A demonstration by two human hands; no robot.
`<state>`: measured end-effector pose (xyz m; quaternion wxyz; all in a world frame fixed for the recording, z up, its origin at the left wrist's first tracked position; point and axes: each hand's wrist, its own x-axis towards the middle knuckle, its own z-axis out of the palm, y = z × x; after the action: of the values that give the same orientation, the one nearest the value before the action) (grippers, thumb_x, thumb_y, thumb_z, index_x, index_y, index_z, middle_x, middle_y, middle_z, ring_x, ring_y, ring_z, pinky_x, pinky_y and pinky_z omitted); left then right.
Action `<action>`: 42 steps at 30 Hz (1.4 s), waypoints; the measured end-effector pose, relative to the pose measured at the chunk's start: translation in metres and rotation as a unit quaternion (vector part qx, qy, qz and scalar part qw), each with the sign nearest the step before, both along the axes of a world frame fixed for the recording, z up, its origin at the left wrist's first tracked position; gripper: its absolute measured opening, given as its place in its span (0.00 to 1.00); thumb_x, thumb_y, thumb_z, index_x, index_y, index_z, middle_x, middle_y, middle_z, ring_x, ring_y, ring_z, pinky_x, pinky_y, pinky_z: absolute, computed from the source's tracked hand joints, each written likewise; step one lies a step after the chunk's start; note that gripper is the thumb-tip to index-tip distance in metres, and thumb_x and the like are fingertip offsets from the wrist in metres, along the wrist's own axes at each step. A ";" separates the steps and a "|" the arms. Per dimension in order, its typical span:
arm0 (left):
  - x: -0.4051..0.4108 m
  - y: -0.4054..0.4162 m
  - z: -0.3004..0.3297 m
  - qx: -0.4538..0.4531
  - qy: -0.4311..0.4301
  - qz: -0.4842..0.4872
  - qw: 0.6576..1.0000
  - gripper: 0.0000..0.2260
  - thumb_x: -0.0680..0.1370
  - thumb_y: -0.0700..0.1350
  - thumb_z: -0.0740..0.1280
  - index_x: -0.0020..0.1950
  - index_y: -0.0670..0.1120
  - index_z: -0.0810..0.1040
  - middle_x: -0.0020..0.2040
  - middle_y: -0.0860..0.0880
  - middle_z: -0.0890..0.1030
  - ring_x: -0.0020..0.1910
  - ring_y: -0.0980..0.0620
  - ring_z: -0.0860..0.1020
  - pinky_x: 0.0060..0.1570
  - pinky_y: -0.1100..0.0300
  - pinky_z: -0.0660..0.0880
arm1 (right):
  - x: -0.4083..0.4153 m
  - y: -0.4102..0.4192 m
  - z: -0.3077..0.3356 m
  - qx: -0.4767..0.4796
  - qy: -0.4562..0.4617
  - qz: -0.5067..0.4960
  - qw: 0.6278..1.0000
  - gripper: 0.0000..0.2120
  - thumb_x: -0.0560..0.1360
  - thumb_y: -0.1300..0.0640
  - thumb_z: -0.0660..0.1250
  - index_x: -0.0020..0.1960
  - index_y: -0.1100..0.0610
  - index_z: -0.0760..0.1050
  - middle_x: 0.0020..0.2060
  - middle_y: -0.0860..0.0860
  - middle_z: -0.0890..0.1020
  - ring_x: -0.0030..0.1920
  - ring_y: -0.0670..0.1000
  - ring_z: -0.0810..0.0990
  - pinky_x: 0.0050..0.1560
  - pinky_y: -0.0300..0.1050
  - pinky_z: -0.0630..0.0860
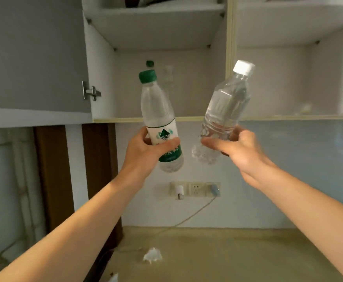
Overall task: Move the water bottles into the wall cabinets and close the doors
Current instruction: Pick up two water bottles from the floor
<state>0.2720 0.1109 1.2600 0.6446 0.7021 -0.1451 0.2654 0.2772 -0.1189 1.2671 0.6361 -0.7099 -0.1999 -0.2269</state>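
Two water bottles are raised toward the open wall cabinet, the green-capped bottle clamped in the left hand and the white-capped bottle in the right hand, each gripped low, probably so the base meets the shelf first.

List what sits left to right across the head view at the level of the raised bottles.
Open cabinet door → door hinge → left hand holding the green-capped bottle → right hand holding the white-capped bottle → right cabinet compartment.
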 end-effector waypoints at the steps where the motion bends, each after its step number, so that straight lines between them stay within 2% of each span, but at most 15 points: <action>1: 0.005 0.000 0.012 -0.007 0.002 0.008 1.000 0.25 0.64 0.53 0.82 0.58 0.57 0.79 0.50 0.57 0.86 0.50 0.57 0.84 0.53 0.53 0.81 | 0.008 0.001 0.013 0.007 -0.011 0.006 1.000 0.25 0.60 0.50 0.84 0.54 0.50 0.82 0.47 0.45 0.88 0.50 0.44 0.86 0.60 0.49 0.77; 5: 0.032 0.004 0.061 -0.026 0.002 0.027 0.999 0.19 0.66 0.50 0.82 0.53 0.58 0.79 0.46 0.58 0.85 0.50 0.56 0.83 0.47 0.56 0.80 | 0.041 0.007 0.060 0.016 -0.047 0.023 0.999 0.26 0.58 0.50 0.84 0.54 0.49 0.82 0.47 0.46 0.88 0.50 0.46 0.86 0.58 0.51 0.77; 9: 0.063 0.017 0.109 -0.008 -0.016 0.045 0.999 0.18 0.67 0.49 0.81 0.52 0.56 0.79 0.49 0.56 0.84 0.49 0.54 0.83 0.54 0.50 0.81 | 0.076 0.018 0.096 0.010 -0.067 0.029 0.997 0.30 0.57 0.46 0.83 0.57 0.49 0.82 0.49 0.47 0.88 0.52 0.49 0.86 0.63 0.57 0.77; 11: 0.079 0.024 0.128 0.007 -0.024 0.055 0.998 0.18 0.66 0.49 0.82 0.52 0.55 0.79 0.52 0.54 0.84 0.50 0.53 0.83 0.54 0.50 0.81 | 0.094 0.024 0.111 0.007 -0.071 0.026 0.997 0.28 0.58 0.48 0.84 0.57 0.49 0.82 0.48 0.48 0.88 0.51 0.51 0.86 0.61 0.59 0.78; 14: 0.108 0.035 0.145 0.019 -0.014 0.072 0.997 0.22 0.66 0.48 0.83 0.56 0.52 0.80 0.54 0.51 0.85 0.52 0.50 0.83 0.56 0.49 0.80 | 0.122 0.032 0.128 -0.005 -0.051 -0.006 0.999 0.26 0.61 0.52 0.85 0.57 0.49 0.82 0.46 0.46 0.88 0.49 0.49 0.86 0.60 0.56 0.80; 16: 0.128 0.043 0.152 0.041 0.004 0.087 0.995 0.25 0.66 0.49 0.83 0.60 0.49 0.80 0.55 0.49 0.84 0.53 0.48 0.83 0.58 0.48 0.80 | 0.141 0.036 0.136 -0.016 -0.029 -0.025 0.999 0.26 0.61 0.54 0.85 0.57 0.52 0.82 0.43 0.45 0.88 0.44 0.48 0.87 0.53 0.51 0.82; 18: 0.150 0.051 0.156 0.067 0.019 0.099 0.993 0.23 0.65 0.50 0.83 0.57 0.49 0.81 0.53 0.49 0.84 0.51 0.48 0.83 0.54 0.49 0.81 | 0.160 0.042 0.140 -0.029 -0.005 -0.035 0.999 0.24 0.61 0.57 0.85 0.55 0.56 0.83 0.40 0.47 0.88 0.40 0.48 0.87 0.43 0.44 0.82; 20: 0.172 0.059 0.157 0.080 0.033 0.110 0.990 0.21 0.65 0.51 0.83 0.53 0.51 0.81 0.50 0.50 0.85 0.48 0.49 0.83 0.50 0.50 0.82 | 0.179 0.049 0.140 -0.036 0.020 -0.046 0.998 0.22 0.61 0.56 0.85 0.53 0.58 0.83 0.40 0.52 0.88 0.39 0.51 0.87 0.39 0.44 0.82; 24: 0.208 0.075 0.157 0.089 0.071 0.070 0.991 0.17 0.66 0.53 0.82 0.49 0.53 0.79 0.43 0.52 0.84 0.40 0.53 0.83 0.29 0.62 0.79 | 0.215 0.060 0.135 -0.091 0.035 -0.065 0.993 0.12 0.66 0.50 0.82 0.43 0.53 0.82 0.34 0.52 0.86 0.28 0.49 0.82 0.28 0.37 0.77; 25: 0.216 0.077 0.158 0.103 0.077 0.062 0.990 0.17 0.66 0.53 0.82 0.49 0.53 0.79 0.43 0.52 0.85 0.41 0.53 0.83 0.30 0.61 0.79 | 0.222 0.061 0.135 -0.109 0.034 -0.069 0.991 0.12 0.67 0.47 0.81 0.43 0.51 0.82 0.33 0.50 0.86 0.28 0.48 0.82 0.28 0.37 0.77; 29: 0.239 0.078 0.162 0.127 0.079 0.051 0.987 0.19 0.67 0.53 0.82 0.51 0.48 0.80 0.46 0.49 0.85 0.45 0.50 0.84 0.47 0.50 0.83 | 0.244 0.065 0.139 -0.158 0.025 -0.097 0.982 0.14 0.68 0.43 0.79 0.42 0.52 0.81 0.28 0.47 0.84 0.25 0.45 0.80 0.26 0.38 0.76; 30: 0.244 0.076 0.162 0.125 0.078 0.049 0.988 0.19 0.67 0.52 0.82 0.50 0.48 0.80 0.46 0.49 0.85 0.45 0.50 0.84 0.48 0.50 0.83 | 0.249 0.067 0.140 -0.174 0.021 -0.109 0.979 0.16 0.68 0.42 0.79 0.43 0.53 0.81 0.29 0.49 0.84 0.26 0.45 0.80 0.27 0.38 0.76; 32: 0.253 0.071 0.160 0.122 0.070 0.051 0.989 0.18 0.67 0.52 0.82 0.49 0.48 0.80 0.46 0.48 0.85 0.46 0.50 0.84 0.50 0.48 0.83 | 0.259 0.072 0.141 -0.204 0.027 -0.127 0.970 0.22 0.68 0.39 0.78 0.50 0.55 0.81 0.39 0.56 0.85 0.35 0.49 0.82 0.33 0.42 0.79; 35: 0.267 0.064 0.158 0.136 0.048 0.062 0.987 0.16 0.67 0.52 0.82 0.48 0.51 0.81 0.48 0.48 0.85 0.50 0.47 0.83 0.52 0.46 0.83 | 0.271 0.074 0.144 -0.223 0.054 -0.128 0.965 0.34 0.67 0.37 0.77 0.63 0.58 0.76 0.50 0.55 0.82 0.48 0.53 0.81 0.36 0.43 0.81; 42: 0.282 0.051 0.162 0.182 0.026 0.107 0.977 0.20 0.68 0.54 0.81 0.54 0.49 0.80 0.49 0.49 0.83 0.46 0.51 0.80 0.33 0.61 0.76 | 0.283 0.080 0.147 -0.217 0.074 -0.137 0.964 0.37 0.70 0.40 0.77 0.70 0.58 0.71 0.57 0.54 0.79 0.53 0.53 0.79 0.37 0.43 0.79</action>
<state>0.5539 0.1621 1.4218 0.4775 0.8257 -0.0986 0.2837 0.5598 -0.0385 1.4139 0.4427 -0.8662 -0.0974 -0.2100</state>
